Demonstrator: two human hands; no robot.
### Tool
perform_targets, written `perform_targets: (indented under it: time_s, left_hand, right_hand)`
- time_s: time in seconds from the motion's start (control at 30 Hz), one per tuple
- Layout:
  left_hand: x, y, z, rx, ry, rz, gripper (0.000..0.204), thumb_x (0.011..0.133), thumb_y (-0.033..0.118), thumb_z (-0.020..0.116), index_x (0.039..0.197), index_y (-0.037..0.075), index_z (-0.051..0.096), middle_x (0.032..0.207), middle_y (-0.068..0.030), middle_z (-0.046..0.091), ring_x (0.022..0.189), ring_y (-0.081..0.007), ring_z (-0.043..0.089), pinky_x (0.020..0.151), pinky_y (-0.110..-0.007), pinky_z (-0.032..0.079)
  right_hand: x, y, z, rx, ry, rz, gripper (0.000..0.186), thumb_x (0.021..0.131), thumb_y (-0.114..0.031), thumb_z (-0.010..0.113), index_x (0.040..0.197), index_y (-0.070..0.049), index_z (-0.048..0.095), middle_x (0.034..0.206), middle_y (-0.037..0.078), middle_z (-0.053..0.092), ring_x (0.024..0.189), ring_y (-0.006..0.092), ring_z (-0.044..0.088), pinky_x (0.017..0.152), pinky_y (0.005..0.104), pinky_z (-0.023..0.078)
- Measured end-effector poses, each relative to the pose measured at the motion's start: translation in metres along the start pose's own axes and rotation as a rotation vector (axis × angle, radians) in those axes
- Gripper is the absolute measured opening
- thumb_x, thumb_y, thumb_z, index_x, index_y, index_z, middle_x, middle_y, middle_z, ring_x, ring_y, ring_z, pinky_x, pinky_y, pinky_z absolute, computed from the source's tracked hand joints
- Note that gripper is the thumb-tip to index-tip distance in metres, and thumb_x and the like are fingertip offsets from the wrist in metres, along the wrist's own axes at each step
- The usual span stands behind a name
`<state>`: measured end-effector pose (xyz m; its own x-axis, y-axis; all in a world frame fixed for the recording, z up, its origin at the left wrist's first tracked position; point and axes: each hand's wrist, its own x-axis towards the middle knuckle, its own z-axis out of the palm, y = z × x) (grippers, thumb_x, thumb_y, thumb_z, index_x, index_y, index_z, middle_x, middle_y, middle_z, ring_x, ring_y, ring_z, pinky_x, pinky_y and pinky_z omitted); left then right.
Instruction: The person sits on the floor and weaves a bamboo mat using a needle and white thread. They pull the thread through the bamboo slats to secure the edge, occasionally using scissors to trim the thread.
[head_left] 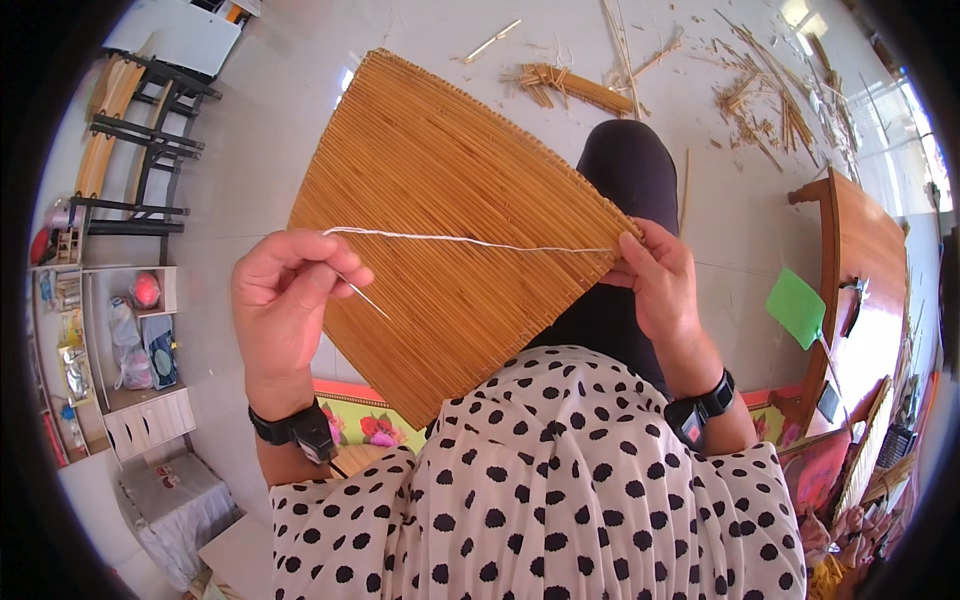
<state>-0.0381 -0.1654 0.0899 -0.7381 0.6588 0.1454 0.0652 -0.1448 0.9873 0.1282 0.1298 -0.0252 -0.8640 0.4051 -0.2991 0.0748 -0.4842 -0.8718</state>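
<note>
A fan-shaped mat of woven straw stalks [440, 200] rests over my lap, tan and ribbed. My left hand [290, 300] pinches a thin metal needle [365, 297] that points down to the right over the mat. A white thread [470, 240] runs taut from that hand across the mat to its right edge. My right hand [655, 275] grips the mat's right edge where the thread ends. Both wrists wear black bands.
Loose straw stalks and scraps [750, 90] litter the pale floor ahead. A wooden bench [855, 270] stands at right with a green fly swatter [798, 308] beside it. A black metal rack [150, 150] and shelves with bags [130, 340] stand at left.
</note>
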Motion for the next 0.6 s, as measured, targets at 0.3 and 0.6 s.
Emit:
perform_targets:
  time_s: [0.3, 0.6]
  left_hand:
    - [-0.002, 0.016, 0.030, 0.075, 0.076, 0.245, 0.013, 0.091, -0.007, 0.062, 0.101, 0.000, 0.066, 0.093, -0.0150, 0.072, 0.084, -0.0265, 0.073, 0.071, -0.031, 0.057]
    - [0.005, 0.067, 0.044, 0.268, 0.008, 0.701, 0.015, 0.082, -0.016, 0.062, 0.091, -0.005, 0.069, 0.079, -0.0218, 0.071, 0.062, -0.0209, 0.066, 0.056, -0.027, 0.049]
  right_hand:
    - [-0.006, -0.035, -0.024, 0.108, 0.099, -0.394, 0.026, 0.100, -0.008, 0.055, 0.122, 0.005, 0.061, 0.103, 0.013, 0.071, 0.087, 0.0212, 0.073, 0.074, 0.0353, 0.063]
    - [-0.026, -0.142, -0.046, -0.009, 0.184, -0.969, 0.026, 0.102, -0.009, 0.052, 0.121, 0.006, 0.060, 0.103, 0.016, 0.071, 0.089, 0.0217, 0.073, 0.078, 0.0388, 0.063]
